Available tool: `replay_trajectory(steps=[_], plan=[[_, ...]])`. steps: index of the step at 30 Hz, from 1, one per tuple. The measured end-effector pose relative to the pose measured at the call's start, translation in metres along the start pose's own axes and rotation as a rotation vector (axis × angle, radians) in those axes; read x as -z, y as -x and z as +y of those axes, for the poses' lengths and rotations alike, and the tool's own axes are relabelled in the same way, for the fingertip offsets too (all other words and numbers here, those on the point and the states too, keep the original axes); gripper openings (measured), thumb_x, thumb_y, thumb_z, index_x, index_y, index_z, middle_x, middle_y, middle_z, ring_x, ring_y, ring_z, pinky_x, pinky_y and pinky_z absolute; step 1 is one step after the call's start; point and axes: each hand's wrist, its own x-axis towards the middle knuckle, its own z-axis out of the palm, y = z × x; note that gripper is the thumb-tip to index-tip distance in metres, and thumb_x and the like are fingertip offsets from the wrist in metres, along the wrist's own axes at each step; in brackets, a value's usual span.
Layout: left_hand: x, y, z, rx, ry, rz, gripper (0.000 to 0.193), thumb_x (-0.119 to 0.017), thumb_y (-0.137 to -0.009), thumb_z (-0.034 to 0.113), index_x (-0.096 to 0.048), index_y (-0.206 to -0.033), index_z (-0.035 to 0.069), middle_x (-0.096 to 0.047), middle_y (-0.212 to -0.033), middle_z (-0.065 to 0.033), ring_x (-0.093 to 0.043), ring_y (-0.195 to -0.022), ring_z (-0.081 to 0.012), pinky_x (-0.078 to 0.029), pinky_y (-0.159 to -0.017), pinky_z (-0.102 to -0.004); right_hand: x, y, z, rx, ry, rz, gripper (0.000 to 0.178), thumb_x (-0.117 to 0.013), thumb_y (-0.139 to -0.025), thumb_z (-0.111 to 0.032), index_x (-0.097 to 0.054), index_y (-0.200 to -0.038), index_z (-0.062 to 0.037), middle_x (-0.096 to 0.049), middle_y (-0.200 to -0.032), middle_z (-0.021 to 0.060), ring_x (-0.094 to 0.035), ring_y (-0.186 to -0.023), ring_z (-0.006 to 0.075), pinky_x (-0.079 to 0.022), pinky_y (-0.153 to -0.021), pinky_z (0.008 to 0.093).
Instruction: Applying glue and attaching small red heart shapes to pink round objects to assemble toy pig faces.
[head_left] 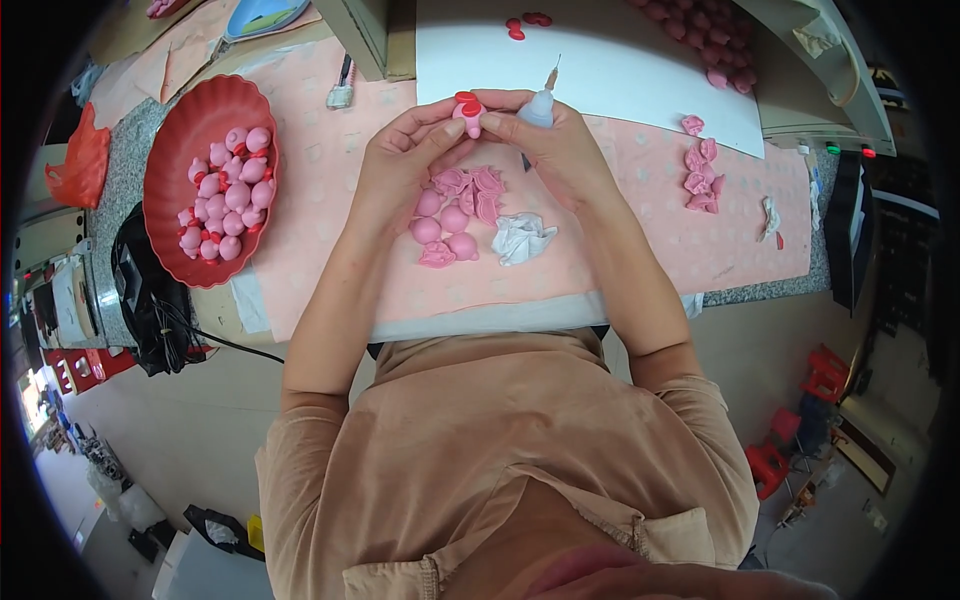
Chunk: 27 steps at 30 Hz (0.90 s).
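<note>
Between the fingertips of both hands is a small pink rubber-like figure (472, 123) with red bow-like pieces on it. My left hand (412, 142) pinches it from the left side. My right hand (560, 150) touches it with thumb and fingers from the right. Tucked in that right hand is a translucent needle-tip bottle (537, 108), its needle pointing up and away. On the cloth just below my hands lie several round pink balls (426, 229), ruffled pink pieces (486, 194) and a crumpled white tissue (522, 240).
At the left, a red scalloped bowl (165, 165) holds many pink balls with red parts. Red pieces (516, 28) lie on a white sheet (600, 80), with a pink heap (705, 35) behind. More ruffled pieces (703, 180) rest at the right. A brush (341, 92) lies upper left.
</note>
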Motion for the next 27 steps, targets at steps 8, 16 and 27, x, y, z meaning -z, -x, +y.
replay_trajectory(steps=[8, 16, 27], plan=[[0.0003, -0.0005, -0.0009, 0.0, 0.017, -0.01, 0.027, -0.058, -0.091, 0.004, -0.058, -0.117, -0.003, -0.063, -0.112, -0.0112, -0.064, -0.1, -0.0176, -0.053, -0.092, -0.0279, -0.0002, 0.001, 0.0012, 0.01, -0.004, 0.005, 0.028, -0.065, -0.087, -0.01, -0.063, -0.113, 0.0027, -0.068, -0.098, 0.0089, -0.063, -0.093, 0.0165, -0.047, -0.087, 0.0285], [0.0009, -0.0007, -0.002, -0.016, 0.033, -0.012, 0.027, -0.06, -0.091, 0.005, -0.058, -0.116, -0.003, -0.064, -0.11, -0.0111, -0.064, -0.099, -0.0168, -0.054, -0.09, -0.0271, -0.0004, 0.0008, 0.0018, 0.023, -0.027, -0.025, 0.029, -0.065, -0.087, -0.01, -0.062, -0.113, 0.0041, -0.068, -0.098, 0.0106, -0.063, -0.093, 0.0171, -0.048, -0.087, 0.0283], [0.0003, 0.0, -0.0011, -0.012, 0.015, -0.001, 0.026, -0.058, -0.092, 0.004, -0.058, -0.116, -0.003, -0.062, -0.113, -0.011, -0.063, -0.101, -0.0176, -0.053, -0.093, -0.0288, -0.0013, 0.001, 0.0023, 0.035, -0.029, -0.024, 0.028, -0.064, -0.088, -0.009, -0.062, -0.112, 0.004, -0.068, -0.097, 0.0099, -0.063, -0.092, 0.0169, -0.048, -0.087, 0.0289]])
